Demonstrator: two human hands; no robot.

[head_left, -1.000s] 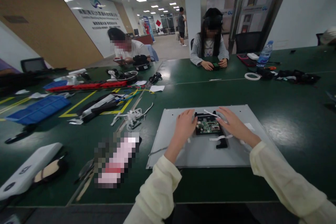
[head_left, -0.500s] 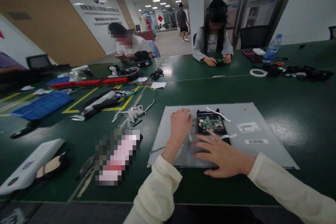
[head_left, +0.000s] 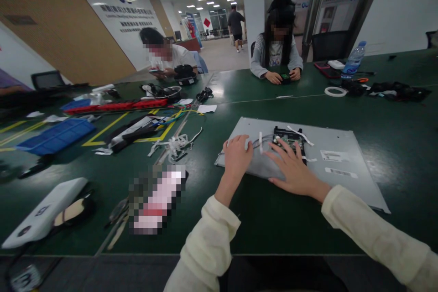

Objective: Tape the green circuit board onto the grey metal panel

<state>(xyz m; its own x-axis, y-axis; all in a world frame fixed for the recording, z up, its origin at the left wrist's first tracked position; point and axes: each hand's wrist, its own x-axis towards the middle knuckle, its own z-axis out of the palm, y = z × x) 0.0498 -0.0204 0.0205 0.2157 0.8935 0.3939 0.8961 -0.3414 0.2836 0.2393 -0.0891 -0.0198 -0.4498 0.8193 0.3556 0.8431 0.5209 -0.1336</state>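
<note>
Single head-worn view, looking forward and down across a green table point(head_left: 308, 237), close above the wearer's own left hand point(head_left: 237, 155) and right hand point(head_left: 290, 169), wide-angle, seated co-workers and a hall far beyond, no second view.

An open workshop hall: long green worktables point(head_left: 239, 100) strewn with cables point(head_left: 173, 145) and seated workers point(head_left: 276, 50).

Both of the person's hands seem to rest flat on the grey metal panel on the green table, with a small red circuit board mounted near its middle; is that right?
Not quite: the circuit board is green, not red, as the head view shows. The rest holds: the left hand and right hand lie flat on the grey metal panel on the green table.
</note>
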